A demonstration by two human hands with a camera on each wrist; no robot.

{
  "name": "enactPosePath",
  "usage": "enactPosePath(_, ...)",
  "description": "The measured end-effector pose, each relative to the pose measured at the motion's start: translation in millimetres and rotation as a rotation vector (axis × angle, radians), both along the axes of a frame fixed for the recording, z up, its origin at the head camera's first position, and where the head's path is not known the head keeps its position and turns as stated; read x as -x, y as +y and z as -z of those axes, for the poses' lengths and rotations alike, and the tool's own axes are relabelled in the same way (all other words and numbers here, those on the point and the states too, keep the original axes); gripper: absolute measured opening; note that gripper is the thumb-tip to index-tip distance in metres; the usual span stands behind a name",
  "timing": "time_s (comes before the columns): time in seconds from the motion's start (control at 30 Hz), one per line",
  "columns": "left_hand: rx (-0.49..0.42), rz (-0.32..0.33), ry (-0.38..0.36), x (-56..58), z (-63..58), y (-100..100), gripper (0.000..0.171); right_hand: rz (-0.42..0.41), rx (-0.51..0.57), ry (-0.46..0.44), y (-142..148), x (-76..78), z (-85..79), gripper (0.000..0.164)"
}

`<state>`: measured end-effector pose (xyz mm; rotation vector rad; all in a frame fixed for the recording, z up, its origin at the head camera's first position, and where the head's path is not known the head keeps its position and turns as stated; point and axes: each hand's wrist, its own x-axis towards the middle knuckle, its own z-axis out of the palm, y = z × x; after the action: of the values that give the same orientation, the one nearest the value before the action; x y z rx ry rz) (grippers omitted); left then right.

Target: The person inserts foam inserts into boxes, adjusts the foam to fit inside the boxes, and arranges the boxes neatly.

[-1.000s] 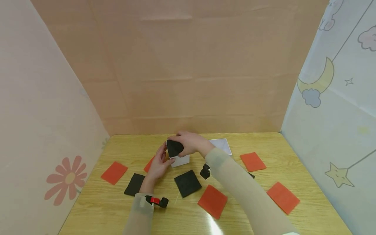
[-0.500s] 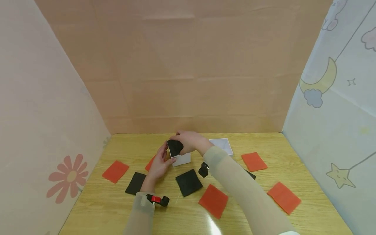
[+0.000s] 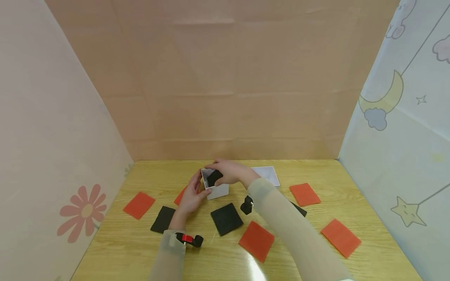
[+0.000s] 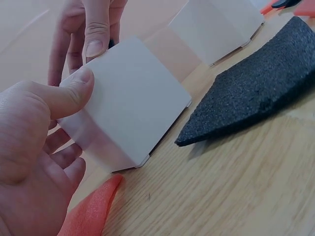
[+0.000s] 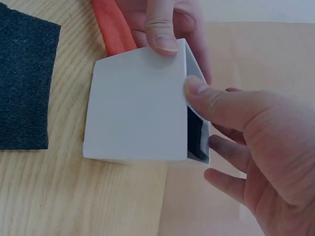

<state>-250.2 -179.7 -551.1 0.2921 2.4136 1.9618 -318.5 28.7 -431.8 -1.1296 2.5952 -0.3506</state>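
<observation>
One black foam sheet (image 3: pixel 213 178) has gone deeper into the white box (image 3: pixel 218 191), just below the head view's centre. At left, the left hand (image 3: pixel 191 198) clamps the box; at right, whether the right hand (image 3: pixel 231 171) pinches the sheet cannot be told.

Beige sleeves (image 3: pixel 288 222) carry a black device (image 3: pixel 198 241) at each wrist — the left one with a red patch (image 3: pixel 187 238).
</observation>
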Motion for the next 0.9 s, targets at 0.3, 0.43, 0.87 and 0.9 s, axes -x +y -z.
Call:
enactPosePath(0.3,-0.009,0.005,0.013,3.7,0.6,2,0.095,-0.012,0.048,0.018,8,3.8,3.6,0.074)
enactPosePath(0.43,-0.029,0.009,0.013,5.9,-0.1,3,0.095,-0.019,0.052,0.036,12,7.1,2.1,0.069)
enactPosePath(0.87,0.008,0.000,0.021,6.1,-1.8,0,0.094,0.009,0.032,0.075,20,5.3,0.3,0.061)
enactPosePath(0.9,0.007,0.001,0.021,6.2,-2.0,0,0.094,0.011,0.037,0.078,20,5.3,1.2,0.061)
